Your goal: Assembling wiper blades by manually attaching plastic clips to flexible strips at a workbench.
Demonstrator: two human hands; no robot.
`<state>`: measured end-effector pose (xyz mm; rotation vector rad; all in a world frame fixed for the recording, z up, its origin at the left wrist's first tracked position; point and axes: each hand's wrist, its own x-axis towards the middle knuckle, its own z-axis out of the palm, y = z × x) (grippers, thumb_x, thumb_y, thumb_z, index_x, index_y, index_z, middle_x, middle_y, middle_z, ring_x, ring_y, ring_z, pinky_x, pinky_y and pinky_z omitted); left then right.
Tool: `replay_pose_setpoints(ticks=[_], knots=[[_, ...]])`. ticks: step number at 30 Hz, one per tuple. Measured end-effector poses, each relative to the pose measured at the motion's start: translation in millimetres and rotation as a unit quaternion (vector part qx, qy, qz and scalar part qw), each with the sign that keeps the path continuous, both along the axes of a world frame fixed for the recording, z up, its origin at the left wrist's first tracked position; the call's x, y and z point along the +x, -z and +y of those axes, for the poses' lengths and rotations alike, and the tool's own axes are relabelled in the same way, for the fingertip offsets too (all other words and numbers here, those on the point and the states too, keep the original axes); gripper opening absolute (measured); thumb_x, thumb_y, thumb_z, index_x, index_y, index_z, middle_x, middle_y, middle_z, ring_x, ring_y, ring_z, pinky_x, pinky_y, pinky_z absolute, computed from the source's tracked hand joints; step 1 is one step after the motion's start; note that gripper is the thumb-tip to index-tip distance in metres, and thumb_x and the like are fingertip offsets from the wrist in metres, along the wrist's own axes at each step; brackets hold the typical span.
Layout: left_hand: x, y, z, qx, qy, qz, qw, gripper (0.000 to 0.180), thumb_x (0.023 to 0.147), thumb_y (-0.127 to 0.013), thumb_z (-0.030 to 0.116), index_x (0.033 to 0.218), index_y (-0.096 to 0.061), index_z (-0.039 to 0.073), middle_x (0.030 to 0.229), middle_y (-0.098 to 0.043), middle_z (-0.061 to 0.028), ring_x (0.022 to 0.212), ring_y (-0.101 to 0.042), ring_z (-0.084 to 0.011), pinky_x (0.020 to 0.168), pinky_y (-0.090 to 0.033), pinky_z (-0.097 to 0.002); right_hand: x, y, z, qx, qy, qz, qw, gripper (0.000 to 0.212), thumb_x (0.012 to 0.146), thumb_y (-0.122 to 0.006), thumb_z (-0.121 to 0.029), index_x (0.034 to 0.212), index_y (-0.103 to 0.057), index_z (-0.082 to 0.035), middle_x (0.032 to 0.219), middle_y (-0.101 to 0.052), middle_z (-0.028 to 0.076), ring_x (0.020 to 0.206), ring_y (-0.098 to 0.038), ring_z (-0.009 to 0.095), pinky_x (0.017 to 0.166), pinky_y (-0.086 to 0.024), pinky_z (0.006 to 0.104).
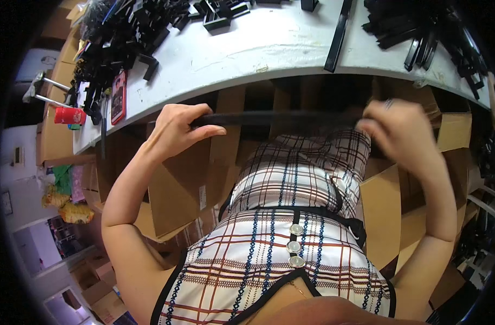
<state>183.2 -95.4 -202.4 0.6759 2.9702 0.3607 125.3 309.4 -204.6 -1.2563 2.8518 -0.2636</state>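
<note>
A long black strip (pixel 280 118) is stretched level between my two hands, just in front of the table's near edge and above my lap. My left hand (pixel 179 127) pinches its left end, the thumb lying below and the fingers curled above. At the other end my right hand (pixel 396 127) is closed around the strip, slightly smeared by motion. The strip is blurred too, so its exact profile cannot be made out. On the white table (pixel 236 59) beyond, a similar black bar (pixel 338 38) lies pointing toward me.
Black plastic pieces (pixel 128 43) are heaped at the table's left, with black strips (pixel 421 32) piled at the right. A red-edged phone (pixel 119 97) lies near the left edge, by a red roll-like item (pixel 70 115). Open cardboard boxes (pixel 177 189) stand under the table and around my legs.
</note>
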Motion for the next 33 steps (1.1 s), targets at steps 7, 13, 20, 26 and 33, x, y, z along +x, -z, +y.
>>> replay_pose_setpoints(ticks=[7,13,20,26,33], knots=[[-9,-22,18,0.488,-0.123,0.006,0.864,0.017,0.097,-0.055,0.009,0.110,-0.062,0.000,0.065,-0.052,0.0005,0.055,-0.052,-0.0065,0.050,-0.038,-0.0186,-12,-72,-68,-0.367,-0.010,0.491,0.790,0.040,0.099,-0.054,-0.029,0.122,-0.051,0.003,0.098,-0.061,0.009,0.078,-0.060,0.017,0.066,-0.049,0.0334],[-44,-65,25,0.712,0.053,0.123,0.690,0.035,0.104,-0.042,0.034,0.105,-0.055,0.002,0.055,-0.044,-0.0028,0.039,-0.035,-0.0086,0.036,-0.028,-0.0218,-84,16,-190,-0.360,-0.051,0.188,0.912,0.019,0.093,-0.062,-0.024,0.104,-0.070,-0.010,0.100,-0.067,0.008,0.095,-0.062,0.025,0.078,-0.053,0.0358],[-52,-50,57,0.738,-0.025,0.215,0.640,0.037,0.102,-0.045,0.039,0.090,-0.059,0.006,0.054,-0.043,-0.0020,0.038,-0.031,-0.0102,0.036,-0.026,-0.0237,-156,67,-289,-0.298,0.019,0.282,0.912,0.011,0.079,-0.061,-0.010,0.083,-0.068,-0.003,0.090,-0.068,0.012,0.093,-0.063,0.028,0.077,-0.055,0.0364],[-46,-50,35,0.700,-0.065,0.279,0.654,0.038,0.102,-0.045,0.040,0.089,-0.052,0.005,0.050,-0.043,-0.0008,0.037,-0.036,-0.0081,0.035,-0.028,-0.0217,-109,47,-253,-0.263,-0.062,0.279,0.921,0.005,0.073,-0.065,-0.005,0.077,-0.068,-0.005,0.091,-0.066,0.010,0.090,-0.061,0.025,0.078,-0.054,0.0322],[-62,-36,32,0.716,-0.059,0.249,0.649,0.039,0.101,-0.048,0.041,0.089,-0.056,0.005,0.055,-0.043,-0.0010,0.042,-0.035,-0.0095,0.040,-0.028,-0.0230,-85,33,-163,-0.194,-0.112,0.414,0.882,0.010,0.074,-0.067,-0.008,0.084,-0.069,-0.013,0.099,-0.063,-0.004,0.106,-0.055,0.016,0.094,-0.047,0.0316]])
